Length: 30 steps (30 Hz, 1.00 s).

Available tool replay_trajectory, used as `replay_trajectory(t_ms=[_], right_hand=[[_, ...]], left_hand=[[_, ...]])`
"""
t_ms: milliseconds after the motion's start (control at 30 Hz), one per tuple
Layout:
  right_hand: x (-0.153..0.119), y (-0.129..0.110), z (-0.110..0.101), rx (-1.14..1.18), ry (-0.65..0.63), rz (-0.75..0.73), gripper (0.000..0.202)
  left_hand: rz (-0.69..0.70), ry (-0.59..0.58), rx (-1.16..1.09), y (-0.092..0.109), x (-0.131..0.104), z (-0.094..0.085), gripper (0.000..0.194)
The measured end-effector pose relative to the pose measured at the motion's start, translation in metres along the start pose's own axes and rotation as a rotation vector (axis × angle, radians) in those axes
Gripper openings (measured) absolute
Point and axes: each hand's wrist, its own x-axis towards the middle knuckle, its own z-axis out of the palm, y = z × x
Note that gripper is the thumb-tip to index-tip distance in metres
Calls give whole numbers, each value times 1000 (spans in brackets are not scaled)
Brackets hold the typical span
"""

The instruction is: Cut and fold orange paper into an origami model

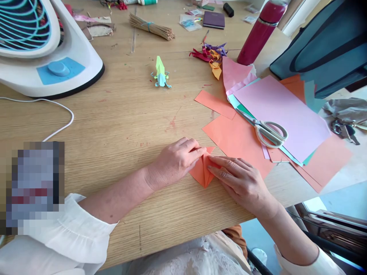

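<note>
An orange piece of origami paper [204, 172] lies on the table near the front edge, folded to a point toward me with a crease down its middle. My left hand [182, 158] pinches its upper left part, thumb and fingertips pressed on the paper. From the other side, my right hand [239, 177] presses its fingers together on the right half; that thumb is hidden. Just beyond my right hand lies a flat orange sheet [237, 137]. White-handled scissors [271, 133] rest on the sheets to the right.
At the far left stands a fan [77, 68], its white cable [67, 114] on the table. A green-and-blue paper figure [160, 72] sits ahead. Behind the stacked lilac paper [283, 110] are a red flask [259, 36] and a blue bag [321, 49]. A bundle of sticks [151, 26] lies farther back.
</note>
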Motion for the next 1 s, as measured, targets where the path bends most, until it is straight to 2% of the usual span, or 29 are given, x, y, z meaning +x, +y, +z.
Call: replay_trajectory(t_ms=[367,567,1000], right_hand=[[0,-5,-7,2,-46,-40,35],[-3,-12,-14,34,-66,-130,35],[-5,-12,-13,38,-63,-195,34]], left_hand=[[59,68,56,0,-1,3,26],[80,76,83,-2,-3,5,29],[54,102,31,-3,-4,4,30]])
